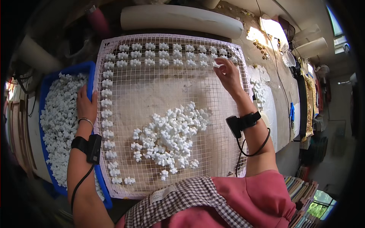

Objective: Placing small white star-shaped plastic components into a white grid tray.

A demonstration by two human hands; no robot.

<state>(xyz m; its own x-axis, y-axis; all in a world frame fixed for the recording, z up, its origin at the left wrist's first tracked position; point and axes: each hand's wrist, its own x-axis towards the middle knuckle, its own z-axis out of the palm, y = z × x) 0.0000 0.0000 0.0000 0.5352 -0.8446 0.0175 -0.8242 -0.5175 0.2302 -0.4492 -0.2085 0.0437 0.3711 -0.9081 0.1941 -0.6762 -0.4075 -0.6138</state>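
A square wire grid (152, 85) with a pale frame lies in front of me. Small knobbly white pieces (164, 54) stand in rows along its far side and in a column down its left side. Nearer me, a loose heap of the same white pieces (171, 136) is piled on the mesh. At the far right, my right hand (228, 76) pinches one white piece (215, 64) between thumb and forefinger, at the end of a row. My left hand (87, 106) lies with fingers stretched over the edge of a blue tray (92, 78), beside the grid's left frame, holding nothing.
More white pieces (62, 117) fill the blue tray. A large white roll (180, 19) lies beyond the grid, with a pink bottle (97, 21) to its left. Right of the grid are scattered white pieces (259, 91) on a sheet and a blue-handled tool (292, 112).
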